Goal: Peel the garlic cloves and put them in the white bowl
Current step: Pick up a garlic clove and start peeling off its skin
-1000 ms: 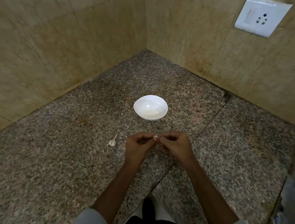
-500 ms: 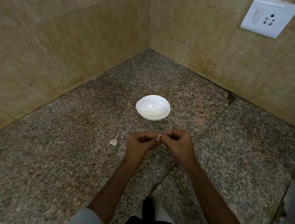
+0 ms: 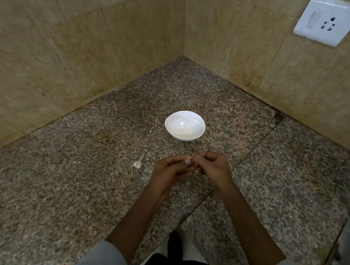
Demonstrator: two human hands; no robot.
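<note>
Left hand [image 3: 169, 170] and right hand [image 3: 213, 166] meet fingertip to fingertip just above the counter [image 3: 72, 187]. Fingers on both are curled, and both pinch one small garlic clove [image 3: 196, 172]. Only a pale sliver of it shows between them, so how much skin remains cannot be told.

A second clove [image 3: 137, 164], unpeeled and with its stalk on, lies on the counter at 9 o'clock from the left hand, near but apart. The white bowl [image 3: 173, 122] stands at 12 o'clock from the hands, upright and well within reach. Whether it holds any cloves cannot be made out.

Assessment: the step in hand is peeling, and the task looks to be at an early stage.

Recommended practice:
- One hand should steady the clove while the other thumbnail lifts the skin at the root end.
- The skin should be drawn off in strips rather than dug at, since the flesh bruises easily.
- The grip should stay light, as a bared clove is slippery.
- Loose skin should be dropped clear of the bowl.

Beyond, tiled walls [image 3: 46, 57] meet in a corner at 12 o'clock. A wall socket [image 3: 323, 19] sits at 2 o'clock.
</note>
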